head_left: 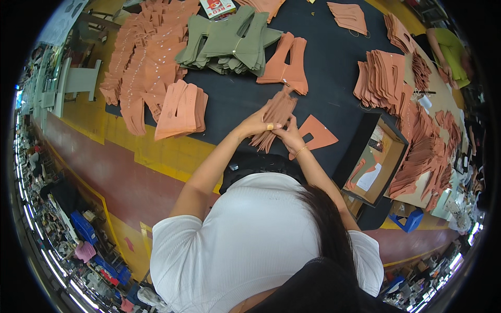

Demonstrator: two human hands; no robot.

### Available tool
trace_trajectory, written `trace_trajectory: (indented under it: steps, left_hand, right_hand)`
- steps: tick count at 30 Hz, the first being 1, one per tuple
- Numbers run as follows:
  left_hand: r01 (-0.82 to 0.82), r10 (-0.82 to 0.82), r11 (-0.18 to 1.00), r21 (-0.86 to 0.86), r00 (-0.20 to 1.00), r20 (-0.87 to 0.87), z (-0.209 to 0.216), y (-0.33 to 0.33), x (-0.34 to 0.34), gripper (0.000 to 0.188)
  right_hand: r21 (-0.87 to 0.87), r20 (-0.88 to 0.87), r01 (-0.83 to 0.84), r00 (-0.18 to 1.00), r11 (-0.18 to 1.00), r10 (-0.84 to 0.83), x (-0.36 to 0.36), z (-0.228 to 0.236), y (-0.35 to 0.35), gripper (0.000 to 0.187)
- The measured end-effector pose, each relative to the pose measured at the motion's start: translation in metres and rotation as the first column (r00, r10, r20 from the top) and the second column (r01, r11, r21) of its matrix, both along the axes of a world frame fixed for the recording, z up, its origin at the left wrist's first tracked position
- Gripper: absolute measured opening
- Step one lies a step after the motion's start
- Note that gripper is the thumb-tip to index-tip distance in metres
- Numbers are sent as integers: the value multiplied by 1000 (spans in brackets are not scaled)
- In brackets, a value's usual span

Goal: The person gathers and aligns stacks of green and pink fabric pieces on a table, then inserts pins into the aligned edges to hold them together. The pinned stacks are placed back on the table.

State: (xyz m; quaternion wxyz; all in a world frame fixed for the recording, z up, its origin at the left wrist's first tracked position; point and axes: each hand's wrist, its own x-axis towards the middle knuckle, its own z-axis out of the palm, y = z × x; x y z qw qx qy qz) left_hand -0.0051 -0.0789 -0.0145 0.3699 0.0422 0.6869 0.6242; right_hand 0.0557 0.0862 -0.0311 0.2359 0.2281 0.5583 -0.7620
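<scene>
Between both hands, over the near edge of the dark table, is a thick bundle of orange-brown cut pieces (281,108), seen edge-on and partly fanned. My left hand (255,124) is closed round its left side. From the right, my right hand (291,137) grips the bundle's lower part, its fingertips partly hidden. Beside the right hand a flat orange cut piece (322,133) with a slot lies on the table. Just beyond the bundle rests a stack of orange V-shaped cut pieces (296,67), with a tie near its tip.
Green cut pieces (237,44) are piled at the far middle. Orange stacks (182,112) and long rows (148,62) cover the left side. On the right stand more orange stacks (380,78) and an open black box (392,128) holding papers and pieces. Another person (451,55) is at far right.
</scene>
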Motion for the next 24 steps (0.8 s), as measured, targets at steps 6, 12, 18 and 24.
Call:
trace_trajectory:
  steps: [6,12,18,24]
  left_hand:
    - [-6,2,995,96,999,41,8,-1,2,109]
    - [-54,38,996,78,980,196,8,5,-4,120]
    - [-85,31,969,230,973,228,7,2,-6,114]
    - [35,-49,984,176,996,78,5,-18,-14,111]
  right_hand:
    - [-50,66,-38,997,998,41,4,14,13,75]
    - [-36,158,-65,985,997,70,-1,35,22,79]
    - [104,4,-261,965,960,262,-18,27,23,101]
    - [718,-253,-219,802,661,541,-42,19,52,131]
